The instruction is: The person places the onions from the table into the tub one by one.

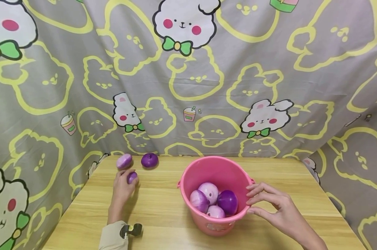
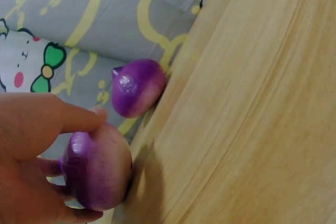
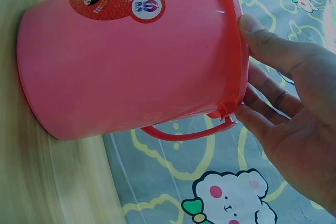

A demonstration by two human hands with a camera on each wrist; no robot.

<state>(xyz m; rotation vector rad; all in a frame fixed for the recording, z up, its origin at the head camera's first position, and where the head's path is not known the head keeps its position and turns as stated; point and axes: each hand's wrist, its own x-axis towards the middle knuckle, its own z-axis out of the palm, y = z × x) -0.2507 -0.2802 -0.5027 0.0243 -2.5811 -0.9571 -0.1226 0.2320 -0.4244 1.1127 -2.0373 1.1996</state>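
In the left wrist view my left hand (image 2: 31,150) grips a glossy purple onion (image 2: 107,171), thumb on one side and fingers round the other. The head view has this left hand (image 1: 123,184) low over the table's left part, partly covering the held onion (image 1: 132,177). Just beyond it lie a paler onion (image 1: 124,161) and a dark purple one (image 1: 149,160). My right hand (image 1: 277,205) touches the rim of a pink bucket (image 1: 216,225) with extended fingertips and thumb. Inside the bucket rest several onions (image 1: 208,192), pale and dark.
The bucket stands upright on the wooden table (image 1: 163,208), its red handle (image 3: 184,136) hanging down at the side. Behind the table's back edge hangs a grey patterned curtain (image 1: 194,86). A dark strapped device (image 1: 131,230) sits on the left sleeve.
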